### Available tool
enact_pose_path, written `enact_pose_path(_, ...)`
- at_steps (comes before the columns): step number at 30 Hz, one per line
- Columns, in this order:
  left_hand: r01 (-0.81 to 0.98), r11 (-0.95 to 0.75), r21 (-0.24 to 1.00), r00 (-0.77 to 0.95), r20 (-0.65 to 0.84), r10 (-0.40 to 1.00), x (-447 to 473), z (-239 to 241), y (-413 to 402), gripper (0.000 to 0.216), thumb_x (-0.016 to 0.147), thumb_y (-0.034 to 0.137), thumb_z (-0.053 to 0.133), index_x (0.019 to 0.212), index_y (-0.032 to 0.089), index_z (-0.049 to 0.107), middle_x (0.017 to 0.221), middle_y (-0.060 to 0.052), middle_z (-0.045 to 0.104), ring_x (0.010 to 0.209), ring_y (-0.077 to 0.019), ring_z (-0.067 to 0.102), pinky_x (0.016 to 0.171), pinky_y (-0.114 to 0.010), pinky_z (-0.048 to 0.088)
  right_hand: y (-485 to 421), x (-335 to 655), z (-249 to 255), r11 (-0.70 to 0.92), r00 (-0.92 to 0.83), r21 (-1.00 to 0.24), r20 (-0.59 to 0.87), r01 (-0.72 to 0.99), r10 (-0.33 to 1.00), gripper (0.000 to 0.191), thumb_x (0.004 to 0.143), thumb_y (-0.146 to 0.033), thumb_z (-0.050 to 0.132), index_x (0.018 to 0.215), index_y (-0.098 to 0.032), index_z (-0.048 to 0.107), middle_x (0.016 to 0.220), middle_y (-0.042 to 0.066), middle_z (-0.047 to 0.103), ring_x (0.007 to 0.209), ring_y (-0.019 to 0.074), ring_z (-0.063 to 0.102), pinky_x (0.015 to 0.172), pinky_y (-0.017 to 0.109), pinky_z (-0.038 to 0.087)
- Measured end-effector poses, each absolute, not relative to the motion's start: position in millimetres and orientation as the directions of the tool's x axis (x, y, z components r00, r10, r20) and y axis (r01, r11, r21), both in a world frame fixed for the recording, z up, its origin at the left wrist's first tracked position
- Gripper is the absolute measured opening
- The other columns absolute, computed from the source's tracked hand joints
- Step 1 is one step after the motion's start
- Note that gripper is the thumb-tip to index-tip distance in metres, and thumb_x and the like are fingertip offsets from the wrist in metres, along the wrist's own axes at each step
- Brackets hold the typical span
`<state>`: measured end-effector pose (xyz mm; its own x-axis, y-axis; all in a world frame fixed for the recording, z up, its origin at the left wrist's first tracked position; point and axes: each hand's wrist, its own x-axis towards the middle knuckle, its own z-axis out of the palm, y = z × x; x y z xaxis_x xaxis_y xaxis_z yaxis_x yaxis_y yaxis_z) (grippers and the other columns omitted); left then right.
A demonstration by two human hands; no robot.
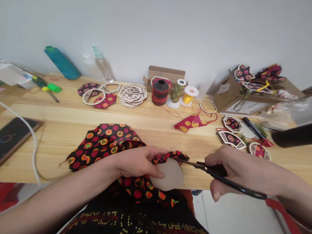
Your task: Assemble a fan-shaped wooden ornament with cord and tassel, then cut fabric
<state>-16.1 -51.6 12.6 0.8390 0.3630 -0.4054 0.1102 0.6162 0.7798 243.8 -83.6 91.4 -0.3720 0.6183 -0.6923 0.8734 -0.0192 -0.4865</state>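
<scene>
My left hand [138, 162] is closed, pinching a pale rounded cut-out [171, 176] together with black fabric printed with red and yellow dots [104, 141] at the table's front edge. My right hand [236, 169] grips black scissors [221, 177]. Their blades point left and meet the fabric edge just above the cut-out. The fabric spreads over the table and hangs down onto my lap.
On the wooden table [63, 119] lie thread spools [160, 92], wooden rings and frames [132, 95], fabric scraps [190, 123], covered ornaments [232, 132], a cardboard box [245, 97], spray bottles [102, 63], green scissors [46, 86], a phone [2, 143] and a white cable [31, 135].
</scene>
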Motion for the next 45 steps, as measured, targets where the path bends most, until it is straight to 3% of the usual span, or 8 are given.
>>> enact_pose_path(8,0.108,0.597,0.795,0.846,-0.389,0.365,-17,12,-51,0.054,0.071,0.002,0.067,0.12,0.024,0.065,0.107,-0.005,0.073,0.1,-0.0206,0.066,0.091,-0.035,0.048,-82,242,90,-0.099,-0.344,-0.5,-0.713,0.861,0.611,0.041,0.064,-0.054,0.074,0.058,-0.017,0.058,0.048,-0.006,0.041,0.045,0.0072,0.029,0.039,0.02,0.022)
enact_pose_path(18,0.099,0.632,0.769,0.844,-0.401,0.356,-16,14,-51,0.051,0.07,0.001,0.068,0.115,0.024,0.067,0.104,-0.004,0.074,0.095,-0.0174,0.068,0.088,-0.031,0.049,-83,245,87,-0.103,-0.344,-0.519,-0.689,0.848,0.638,0.042,0.062,-0.057,0.075,0.058,-0.017,0.061,0.047,-0.006,0.043,0.045,0.0071,0.03,0.039,0.02,0.022)
enact_pose_path(33,0.096,0.672,0.734,0.821,-0.44,0.363,-18,13,-51,0.051,0.068,0.002,0.071,0.115,0.022,0.067,0.103,-0.005,0.074,0.096,-0.0187,0.068,0.091,-0.033,0.047,-85,248,81,-0.035,-0.381,-0.517,-0.674,0.855,0.633,0.049,0.06,-0.06,0.075,0.059,-0.018,0.049,0.051,-0.006,0.044,0.048,0.0079,0.034,0.04,0.02,0.023)
enact_pose_path(45,0.106,0.655,0.748,0.813,-0.444,0.376,-18,12,-51,0.055,0.068,0.003,0.071,0.119,0.022,0.064,0.106,-0.006,0.074,0.099,-0.0209,0.067,0.091,-0.035,0.048,-85,241,82,-0.014,-0.415,-0.547,-0.65,0.837,0.637,0.055,0.063,-0.069,0.067,0.06,-0.017,0.05,0.052,-0.004,0.05,0.048,0.0087,0.038,0.042,0.022,0.025)
